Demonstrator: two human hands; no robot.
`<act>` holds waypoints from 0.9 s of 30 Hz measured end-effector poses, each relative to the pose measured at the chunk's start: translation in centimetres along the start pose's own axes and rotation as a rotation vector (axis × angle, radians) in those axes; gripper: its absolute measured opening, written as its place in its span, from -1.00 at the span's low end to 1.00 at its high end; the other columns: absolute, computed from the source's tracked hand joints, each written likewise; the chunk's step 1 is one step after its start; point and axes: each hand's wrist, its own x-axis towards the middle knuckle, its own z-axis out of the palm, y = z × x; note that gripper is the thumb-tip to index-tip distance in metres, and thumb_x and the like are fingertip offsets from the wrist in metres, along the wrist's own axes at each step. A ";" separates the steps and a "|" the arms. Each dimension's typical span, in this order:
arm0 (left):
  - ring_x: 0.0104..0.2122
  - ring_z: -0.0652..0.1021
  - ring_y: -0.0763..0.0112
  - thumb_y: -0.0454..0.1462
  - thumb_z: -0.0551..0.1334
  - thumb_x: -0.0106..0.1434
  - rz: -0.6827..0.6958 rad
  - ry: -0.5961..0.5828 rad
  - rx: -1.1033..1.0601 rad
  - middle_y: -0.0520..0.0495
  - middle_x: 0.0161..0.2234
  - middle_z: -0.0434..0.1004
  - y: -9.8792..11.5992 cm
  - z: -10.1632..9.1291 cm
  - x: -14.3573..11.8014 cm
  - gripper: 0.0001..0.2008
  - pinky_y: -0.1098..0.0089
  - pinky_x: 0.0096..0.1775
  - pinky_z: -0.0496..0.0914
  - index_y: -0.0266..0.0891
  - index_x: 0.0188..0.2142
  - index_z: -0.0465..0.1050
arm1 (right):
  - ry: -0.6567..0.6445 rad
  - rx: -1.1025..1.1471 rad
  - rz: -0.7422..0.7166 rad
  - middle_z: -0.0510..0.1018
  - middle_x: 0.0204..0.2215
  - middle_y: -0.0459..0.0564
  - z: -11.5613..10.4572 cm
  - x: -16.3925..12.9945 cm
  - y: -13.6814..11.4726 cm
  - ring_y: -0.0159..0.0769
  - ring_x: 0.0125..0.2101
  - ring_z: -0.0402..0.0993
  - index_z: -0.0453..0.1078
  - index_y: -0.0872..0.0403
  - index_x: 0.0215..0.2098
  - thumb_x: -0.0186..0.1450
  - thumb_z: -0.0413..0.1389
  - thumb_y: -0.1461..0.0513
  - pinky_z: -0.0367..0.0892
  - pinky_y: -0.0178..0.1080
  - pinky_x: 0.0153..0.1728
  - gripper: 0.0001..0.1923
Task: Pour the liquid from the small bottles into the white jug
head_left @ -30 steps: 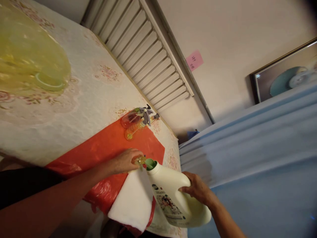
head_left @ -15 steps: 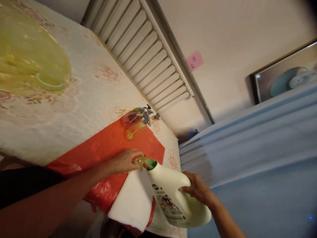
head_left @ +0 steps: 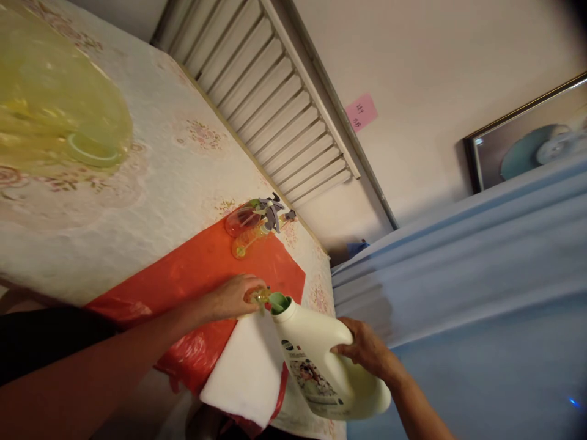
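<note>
sprayers (head_left: pixel 251 235) on red sheet (head_left: pixel 183 272) — left grip (head_left: pixel 237 297) around small bottle (head_left: pixel 259 296), right grip (head_left: pixel 364 348) around jug (head_left: pixel 328 357)

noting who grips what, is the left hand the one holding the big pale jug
No, the right hand holds the pale jug, while the left hand holds a small bottle at its mouth.

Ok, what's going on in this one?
A person's right hand holds a tilted cream jug by its handle. The left hand grips a small clear bottle right at the jug's green mouth; whether liquid is flowing can't be made out. Nearby, spray bottles stand on a red plastic sheet.
</note>
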 end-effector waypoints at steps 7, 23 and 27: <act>-0.30 0.51 0.38 -0.34 0.21 0.07 -0.026 0.002 -0.019 0.05 -0.33 0.53 -0.1 -0.1 0.0 -0.83 0.46 -0.24 0.31 -0.18 -0.29 0.46 | 0.001 0.032 0.001 0.52 -0.43 -0.11 0.1 0.1 0.3 -0.40 -0.48 0.35 0.48 0.11 -0.23 0.08 0.28 0.23 0.20 -0.44 -0.56 -0.73; -0.33 0.49 0.39 -0.34 0.21 0.02 -0.094 0.006 -0.052 0.07 -0.36 0.54 0.2 -0.3 0.0 -0.80 0.47 -0.26 0.30 -0.18 -0.30 0.48 | -0.012 0.118 0.022 0.44 -0.50 -0.16 1.1 0.3 0.6 -0.48 -0.59 0.25 0.45 0.12 -0.24 0.09 0.26 0.24 0.16 -0.45 -0.65 -0.74; -0.35 0.49 0.39 -0.35 0.20 0.01 -0.109 0.005 -0.063 0.08 -0.38 0.53 0.4 -0.4 0.0 -0.79 0.47 -0.28 0.30 -0.18 -0.31 0.49 | -0.017 0.149 0.011 0.44 -0.50 -0.16 1.3 0.3 0.9 -0.48 -0.58 0.25 0.45 0.12 -0.24 0.10 0.26 0.23 0.13 -0.46 -0.66 -0.74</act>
